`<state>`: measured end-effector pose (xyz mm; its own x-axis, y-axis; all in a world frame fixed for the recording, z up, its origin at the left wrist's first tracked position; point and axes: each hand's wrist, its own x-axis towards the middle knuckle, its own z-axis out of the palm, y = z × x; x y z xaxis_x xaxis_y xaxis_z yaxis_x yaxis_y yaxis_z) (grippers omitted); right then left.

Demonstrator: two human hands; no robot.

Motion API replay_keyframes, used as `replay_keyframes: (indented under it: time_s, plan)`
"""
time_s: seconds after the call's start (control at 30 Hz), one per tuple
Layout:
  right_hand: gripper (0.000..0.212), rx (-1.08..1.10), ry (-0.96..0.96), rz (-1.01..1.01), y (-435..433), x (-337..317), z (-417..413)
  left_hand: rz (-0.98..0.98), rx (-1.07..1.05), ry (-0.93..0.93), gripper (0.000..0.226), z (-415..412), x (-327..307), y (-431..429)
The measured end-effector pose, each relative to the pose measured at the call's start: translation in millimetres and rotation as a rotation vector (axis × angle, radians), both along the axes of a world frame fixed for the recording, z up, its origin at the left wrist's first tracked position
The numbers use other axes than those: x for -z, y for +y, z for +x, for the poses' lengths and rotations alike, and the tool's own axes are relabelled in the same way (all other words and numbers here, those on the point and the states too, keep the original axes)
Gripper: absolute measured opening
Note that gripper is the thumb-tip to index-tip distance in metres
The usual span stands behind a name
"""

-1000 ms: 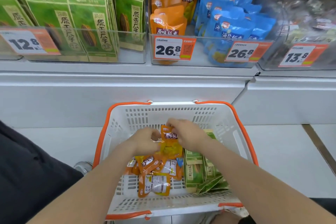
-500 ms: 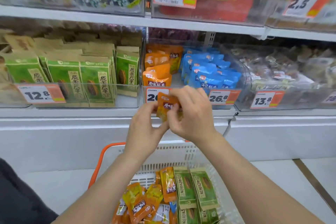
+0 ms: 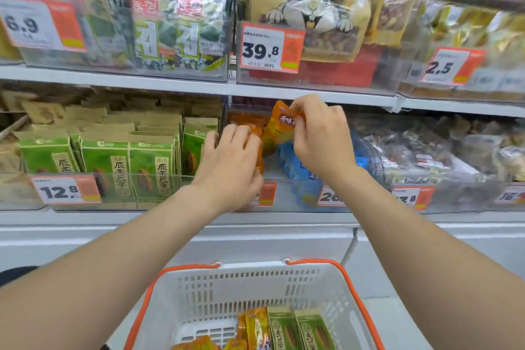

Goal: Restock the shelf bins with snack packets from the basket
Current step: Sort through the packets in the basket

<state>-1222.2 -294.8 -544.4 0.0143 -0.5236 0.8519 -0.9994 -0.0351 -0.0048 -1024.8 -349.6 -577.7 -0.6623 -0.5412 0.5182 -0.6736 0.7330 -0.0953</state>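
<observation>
My right hand [image 3: 321,136] pinches an orange snack packet [image 3: 281,125] by its top edge, holding it upright above the clear shelf bin [image 3: 284,179] that holds orange and blue packets. My left hand [image 3: 230,162] reaches into the same bin and lies over the orange packets [image 3: 255,148] standing there; its fingertips are hidden. Below, the white basket [image 3: 227,293] with an orange rim holds more orange packets [image 3: 257,327] and green packets [image 3: 309,332].
Green seed packets [image 3: 147,162] fill the bin to the left. Blue packets [image 3: 298,167] sit under my right hand. A bin of clear-wrapped snacks [image 3: 426,156] stands to the right. The upper shelf [image 3: 170,85] carries seaweed and cashew bags close above my hands.
Both hands lifted the orange packet from the basket up to the shelf bin. My left hand has let go of it and moved down onto the packets in the bin.
</observation>
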Motion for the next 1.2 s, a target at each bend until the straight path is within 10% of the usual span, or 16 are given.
replay_keyframes:
  time_s: [0.67,1.2]
  plan:
    - [0.041,0.554,-0.005,0.701,-110.1,7.4,-23.0,0.038,-0.018,-0.025,0.056,-23.3,3.9,-54.1]
    - [0.048,0.624,-0.072,0.609,-152.2,26.0,-20.7,0.112,0.001,-0.001,0.06,-30.3,7.6,-61.0]
